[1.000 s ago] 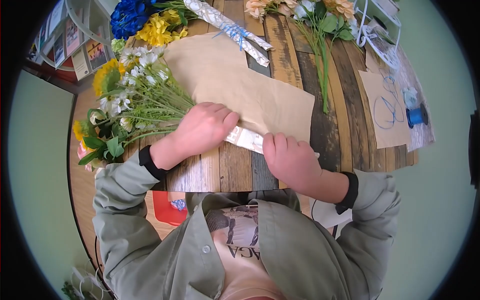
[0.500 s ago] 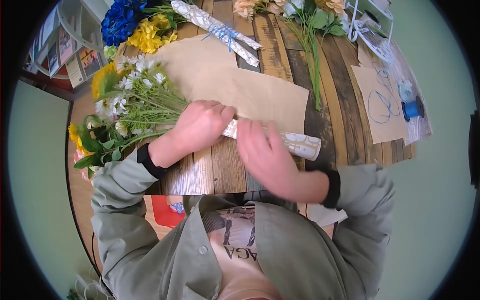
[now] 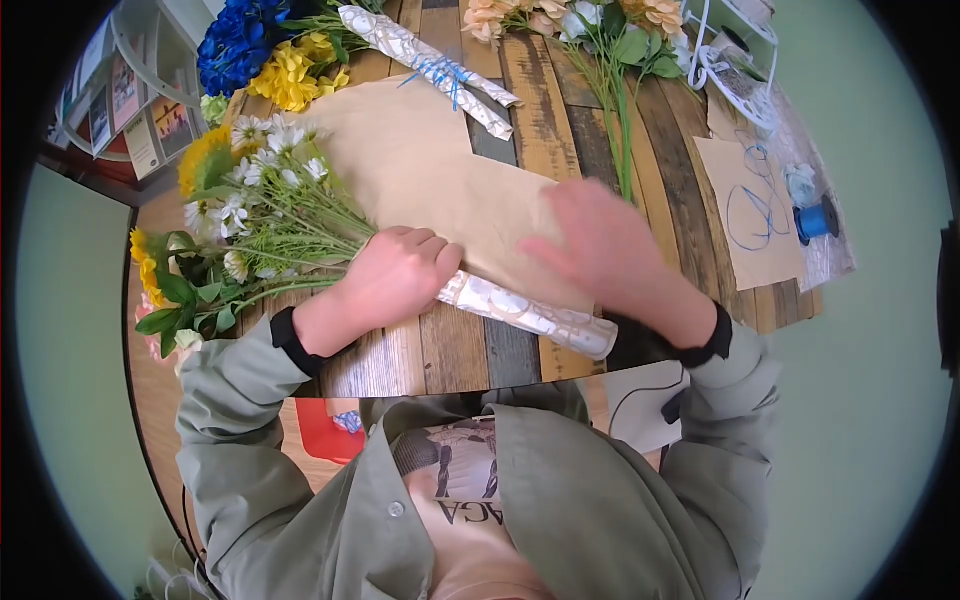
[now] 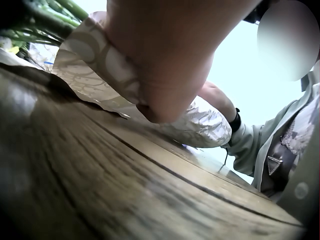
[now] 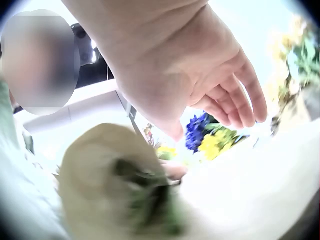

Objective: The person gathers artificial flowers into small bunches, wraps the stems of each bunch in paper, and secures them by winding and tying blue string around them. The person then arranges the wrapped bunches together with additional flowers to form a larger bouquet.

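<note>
My left hand (image 3: 400,275) grips the patterned white-and-tan wrapping paper (image 3: 530,315), rolled round the stems of a bouquet (image 3: 270,200) of white daisies and sunflowers. The blooms fan out to the left of that hand. In the left wrist view the fingers of my left hand (image 4: 160,75) press the paper (image 4: 95,65) close over the wooden table. My right hand (image 3: 605,240) is off the roll, above the flat brown side of the sheet (image 3: 430,170), and holds nothing. Its fingers spread loosely in the right wrist view, where green stems (image 5: 155,200) show inside the roll's open end.
A wrapped bundle tied with blue ribbon (image 3: 440,75) lies at the back, beside blue flowers (image 3: 235,50) and yellow flowers (image 3: 295,75). Peach flowers (image 3: 655,15) with long stems lie back right. A blue ribbon spool (image 3: 815,220) and brown paper (image 3: 745,200) are at the right edge.
My right hand has let go of the roll's lower end, passed over its middle, and moved up and right above the brown paper. The left hand keeps its grip near the flowers.
</note>
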The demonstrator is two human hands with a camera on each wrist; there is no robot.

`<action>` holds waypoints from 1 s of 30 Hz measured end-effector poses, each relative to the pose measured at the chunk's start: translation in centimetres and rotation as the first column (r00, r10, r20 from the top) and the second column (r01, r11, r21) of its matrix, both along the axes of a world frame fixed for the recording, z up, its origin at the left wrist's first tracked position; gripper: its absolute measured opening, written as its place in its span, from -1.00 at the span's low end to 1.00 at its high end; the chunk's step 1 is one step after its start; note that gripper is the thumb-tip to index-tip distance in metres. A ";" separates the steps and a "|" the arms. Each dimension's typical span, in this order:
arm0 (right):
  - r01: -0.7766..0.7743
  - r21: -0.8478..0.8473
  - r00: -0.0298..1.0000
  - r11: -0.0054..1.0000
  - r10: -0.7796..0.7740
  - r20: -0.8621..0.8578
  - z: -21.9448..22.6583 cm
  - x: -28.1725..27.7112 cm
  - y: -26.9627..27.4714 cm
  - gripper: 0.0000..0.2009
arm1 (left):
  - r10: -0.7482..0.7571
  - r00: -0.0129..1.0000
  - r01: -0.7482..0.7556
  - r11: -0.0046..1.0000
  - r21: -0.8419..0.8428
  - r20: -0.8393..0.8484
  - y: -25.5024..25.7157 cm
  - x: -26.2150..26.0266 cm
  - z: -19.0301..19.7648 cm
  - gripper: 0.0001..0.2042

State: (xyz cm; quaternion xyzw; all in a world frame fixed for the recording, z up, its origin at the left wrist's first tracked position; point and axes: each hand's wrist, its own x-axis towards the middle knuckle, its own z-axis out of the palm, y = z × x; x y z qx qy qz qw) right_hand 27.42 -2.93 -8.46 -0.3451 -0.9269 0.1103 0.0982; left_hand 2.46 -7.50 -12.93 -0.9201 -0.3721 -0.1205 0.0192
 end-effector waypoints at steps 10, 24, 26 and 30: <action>0.013 -0.138 0.994 0.990 -0.028 -0.107 -4.9 3.1 4.7 -0.71 | -0.051 0.998 0.051 0.999 -0.017 0.030 -0.7 -0.2 0.3 -0.77; 0.089 -0.576 0.909 0.813 -0.303 -0.287 4.2 3.3 0.3 -0.73 | -0.158 0.984 0.163 0.985 -0.061 0.077 -0.5 -0.4 0.6 -0.64; 0.077 -0.563 0.930 0.823 -0.263 -0.256 4.2 3.3 -0.6 -0.73 | -0.163 0.985 0.162 0.987 0.016 0.053 -0.9 -0.6 0.5 -0.72; -0.315 -0.770 0.662 0.554 -0.454 -0.597 3.8 3.4 0.3 -0.68 | -0.165 0.986 0.160 0.968 0.193 0.012 -1.6 -0.5 1.6 -0.85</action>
